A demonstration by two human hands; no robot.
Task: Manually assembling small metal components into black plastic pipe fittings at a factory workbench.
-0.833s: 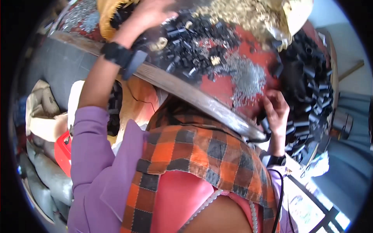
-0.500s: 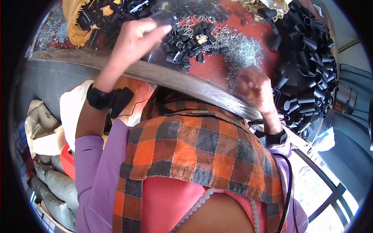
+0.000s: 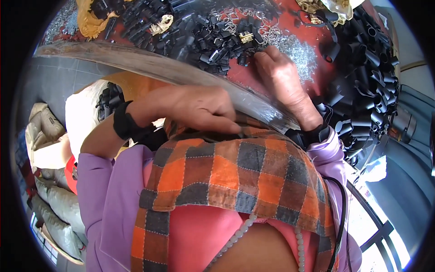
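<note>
My left hand [image 3: 199, 108] is in front of the table edge, low over the checked apron [image 3: 226, 167]. Its fingers are curled inward, and whatever they hold, if anything, is hidden. My right hand [image 3: 282, 77] reaches over the red tabletop [image 3: 242, 75], fingertips bent down at the edge of a pile of small black plastic parts [image 3: 213, 45]. I cannot make out what is between those fingertips. Beyond that hand lies a heap of tiny silvery metal pieces [image 3: 301, 56]. Bent metal clips [image 3: 269, 31] are scattered behind, close to a brass-coloured piece [image 3: 246, 37].
Curved black plastic pieces [image 3: 362, 77] are heaped along the right. An orange-yellow bag [image 3: 93, 20] stands at the far left of the table. A film-wrapped edge [image 3: 149, 63] borders the front. White sacks [image 3: 63, 199] and an open carton [image 3: 47, 131] are on the lower left.
My left hand has come down from above the table to the apron. My right hand has moved left and farther in, to the black parts. The view has shifted slightly.
</note>
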